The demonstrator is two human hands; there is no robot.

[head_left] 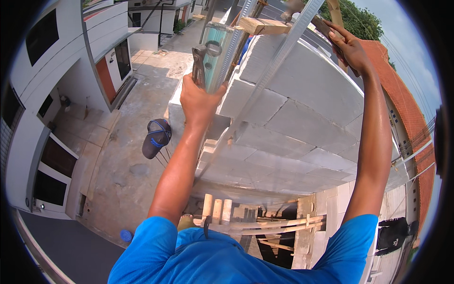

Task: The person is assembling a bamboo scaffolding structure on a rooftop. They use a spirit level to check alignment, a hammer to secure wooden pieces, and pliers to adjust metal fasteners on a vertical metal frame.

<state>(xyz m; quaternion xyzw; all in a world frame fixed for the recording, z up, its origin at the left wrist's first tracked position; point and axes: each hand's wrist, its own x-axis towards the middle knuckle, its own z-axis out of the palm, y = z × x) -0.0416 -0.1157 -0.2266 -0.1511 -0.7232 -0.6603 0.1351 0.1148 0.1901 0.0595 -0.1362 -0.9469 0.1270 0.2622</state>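
Observation:
My left hand (201,100) is raised at upper centre, closed around a pair of pincers (198,64) and a teal spirit level (221,54). The level stands upright beside a perforated metal strip (236,35). My right hand (351,51) reaches up at the upper right, its fingers wrapped round a brown length of wood (324,29). Between my arms rises a wall of grey blocks (293,118). A long slanting metal channel (279,54) crosses in front of it, and a short timber piece (265,26) sits by the wall's top.
Below me are bamboo poles (279,225) and several short bamboo ends (217,210) over a dark gap. A dark cap (157,138) with blue trim shows left of my forearm, above the concrete yard (118,163). White houses (66,61) line the left. Dark clothing (391,236) shows lower right.

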